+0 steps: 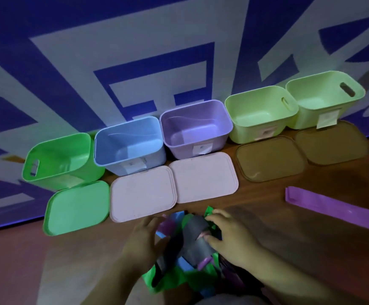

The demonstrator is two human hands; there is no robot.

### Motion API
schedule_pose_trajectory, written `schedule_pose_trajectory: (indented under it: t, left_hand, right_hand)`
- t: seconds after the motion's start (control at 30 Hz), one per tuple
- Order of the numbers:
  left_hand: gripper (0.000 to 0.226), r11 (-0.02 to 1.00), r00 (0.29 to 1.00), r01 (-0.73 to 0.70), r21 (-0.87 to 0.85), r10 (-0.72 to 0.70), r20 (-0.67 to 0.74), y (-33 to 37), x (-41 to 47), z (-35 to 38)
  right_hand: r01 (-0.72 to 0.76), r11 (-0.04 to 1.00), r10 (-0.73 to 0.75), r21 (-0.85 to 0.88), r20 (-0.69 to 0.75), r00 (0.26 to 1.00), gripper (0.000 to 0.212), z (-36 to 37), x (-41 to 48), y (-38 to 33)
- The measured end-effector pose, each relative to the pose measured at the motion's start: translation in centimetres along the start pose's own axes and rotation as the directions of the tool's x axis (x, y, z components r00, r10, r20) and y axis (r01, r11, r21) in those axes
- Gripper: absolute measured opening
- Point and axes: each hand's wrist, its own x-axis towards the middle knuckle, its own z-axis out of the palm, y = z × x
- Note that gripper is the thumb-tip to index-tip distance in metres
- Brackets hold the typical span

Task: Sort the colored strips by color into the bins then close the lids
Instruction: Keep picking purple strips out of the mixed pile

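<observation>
Wooden table [267,216] under tangled strip pile [192,237]

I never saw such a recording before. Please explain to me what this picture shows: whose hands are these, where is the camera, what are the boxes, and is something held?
There is no machine here. A person works with bare hands, and the only camera sits on the person's head, looking forward and down. That is why the left hand and the right hand come in from the bottom edge.

On the wooden table five open bins stand in a row: a green bin, a blue bin, a purple bin and two pale green bins. Their lids lie flat in front of them.

Both hands are on a pile of strips in grey, green, blue and purple. The picture is too blurred to tell whether they grip any. One purple strip lies apart on the right.
</observation>
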Motion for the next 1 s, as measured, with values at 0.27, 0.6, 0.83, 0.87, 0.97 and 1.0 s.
schedule_pose_trajectory:
  t: [0.27,0.6,0.83,0.87,0.97,1.0]
  left_hand:
    - [0.053,0.989,1.000,-0.007,-0.146,0.004,-0.021,-4.3,-0.1,-0.8]
    - [0.027,0.946,0.996,0.035,-0.321,-0.006,0.092,-5.1,2.8,-0.9]
    - [0.029,0.918,0.981,0.125,-0.377,-0.058,0.184,-5.0,4.7,-0.3]
    - [0.032,0.920,0.984,0.121,-0.372,-0.060,0.170,-4.8,4.7,-0.3]
    - [0.029,0.887,0.987,0.139,-0.440,-0.086,0.138,-4.3,4.4,-0.8]
    - [0.029,0.868,0.985,0.160,-0.470,-0.106,0.139,-4.0,4.2,-1.1]
  right_hand:
    - [-0.026,0.997,0.018,-0.071,-0.118,0.993,0.047,3.3,2.3,-4.3]
    - [-0.035,0.987,0.016,-0.158,-0.118,0.993,0.046,5.1,4.6,-6.7]
    - [-0.074,0.988,0.071,-0.139,-0.028,0.997,0.043,4.7,6.2,-6.3]
    - [-0.074,0.989,0.073,-0.128,-0.012,0.997,0.041,4.5,6.5,-6.3]
    - [-0.079,0.992,0.084,-0.098,0.040,0.996,0.039,4.0,7.3,-6.3]
    - [-0.081,0.993,0.087,-0.085,0.064,0.994,0.040,3.9,7.5,-6.5]
